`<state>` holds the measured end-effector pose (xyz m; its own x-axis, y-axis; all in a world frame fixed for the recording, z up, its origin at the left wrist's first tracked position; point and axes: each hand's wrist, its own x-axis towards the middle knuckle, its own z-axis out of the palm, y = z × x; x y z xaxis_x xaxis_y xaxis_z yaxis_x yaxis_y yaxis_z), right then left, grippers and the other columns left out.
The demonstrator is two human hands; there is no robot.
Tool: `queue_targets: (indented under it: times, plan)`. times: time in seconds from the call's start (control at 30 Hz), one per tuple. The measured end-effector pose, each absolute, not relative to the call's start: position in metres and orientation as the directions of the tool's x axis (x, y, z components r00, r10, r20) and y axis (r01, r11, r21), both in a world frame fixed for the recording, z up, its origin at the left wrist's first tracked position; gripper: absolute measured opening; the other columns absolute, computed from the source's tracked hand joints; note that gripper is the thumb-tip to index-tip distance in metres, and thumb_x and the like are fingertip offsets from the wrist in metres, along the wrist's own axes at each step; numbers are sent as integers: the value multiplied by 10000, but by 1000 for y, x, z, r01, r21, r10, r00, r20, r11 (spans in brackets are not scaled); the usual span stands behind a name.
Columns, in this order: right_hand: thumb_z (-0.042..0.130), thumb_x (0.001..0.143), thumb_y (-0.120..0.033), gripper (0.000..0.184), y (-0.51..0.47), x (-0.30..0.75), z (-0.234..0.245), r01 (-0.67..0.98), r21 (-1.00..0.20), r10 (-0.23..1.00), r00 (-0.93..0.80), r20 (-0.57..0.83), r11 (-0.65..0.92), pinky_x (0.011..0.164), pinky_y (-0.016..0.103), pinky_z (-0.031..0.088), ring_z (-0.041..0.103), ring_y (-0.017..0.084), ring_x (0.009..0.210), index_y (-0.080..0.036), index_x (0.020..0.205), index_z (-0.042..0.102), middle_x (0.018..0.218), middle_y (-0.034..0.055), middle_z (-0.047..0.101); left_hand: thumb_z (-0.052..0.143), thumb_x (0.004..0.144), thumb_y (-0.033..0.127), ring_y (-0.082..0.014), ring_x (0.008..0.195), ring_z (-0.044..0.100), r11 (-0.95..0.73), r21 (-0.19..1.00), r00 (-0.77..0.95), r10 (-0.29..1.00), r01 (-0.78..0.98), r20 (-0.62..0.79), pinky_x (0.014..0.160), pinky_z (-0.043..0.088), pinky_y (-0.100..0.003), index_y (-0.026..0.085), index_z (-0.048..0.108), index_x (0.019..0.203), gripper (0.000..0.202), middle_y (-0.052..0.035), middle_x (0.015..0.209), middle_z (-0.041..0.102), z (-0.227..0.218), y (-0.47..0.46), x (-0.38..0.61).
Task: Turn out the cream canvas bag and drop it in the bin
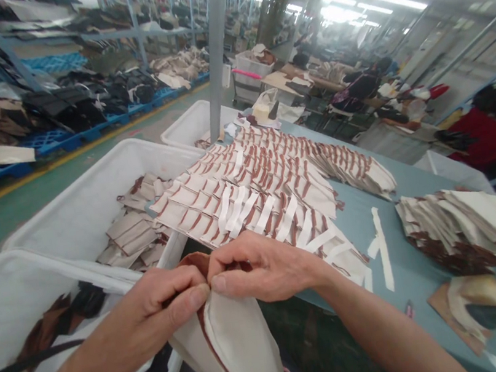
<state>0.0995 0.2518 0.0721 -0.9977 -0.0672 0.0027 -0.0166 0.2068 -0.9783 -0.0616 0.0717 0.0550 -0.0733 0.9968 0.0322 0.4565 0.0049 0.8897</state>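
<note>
My left hand (163, 307) and my right hand (260, 268) meet at the near edge of the blue table (411, 276). Both pinch the top of a cream fabric piece with a brown edge (237, 349), which hangs down towards me. Thumbs and fingertips press together on its folded brown rim. Just beyond my hands lie rows of overlapping cream and brown pieces (259, 200), spread like shingles across the table.
White bins stand on the left: one (87, 204) holds loose cream pieces, a nearer one (9, 302) holds dark items. A stack of pieces (469, 233) lies at right. White strips (381, 247) lie on the table. A grey post (215, 48) rises behind; racks and workers beyond.
</note>
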Motion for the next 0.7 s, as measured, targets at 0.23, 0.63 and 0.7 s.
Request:
queue_targets:
  times: [0.23, 0.63, 0.7]
  plan:
    - [581, 956, -330, 221, 261, 89, 59, 24, -965, 3, -1000, -24, 260, 623, 236, 355, 416, 108, 639, -202, 776, 585, 660, -61, 469, 448, 1120, 495, -171, 661, 704, 33, 864, -225, 970, 502, 94, 639, 563, -199, 256, 688, 740, 509, 29, 708, 714, 47, 65, -61]
    - [578, 935, -301, 215, 255, 75, 34, 80, -983, -2, -997, -81, 165, 597, 237, 328, 373, 102, 616, -218, 742, 532, 650, -73, 420, 618, 1040, 375, -110, 531, 678, 32, 810, -297, 938, 586, 178, 538, 485, -156, 268, 731, 727, 350, 81, 617, 730, 28, 69, -61]
    - [596, 942, -302, 216, 249, 73, 26, 84, -979, 15, -996, -83, 184, 607, 234, 336, 398, 103, 626, -212, 752, 551, 660, -71, 440, 568, 1108, 401, -115, 519, 651, 7, 788, -274, 939, 616, 206, 543, 474, -183, 266, 675, 712, 431, 79, 604, 691, 18, 61, -65]
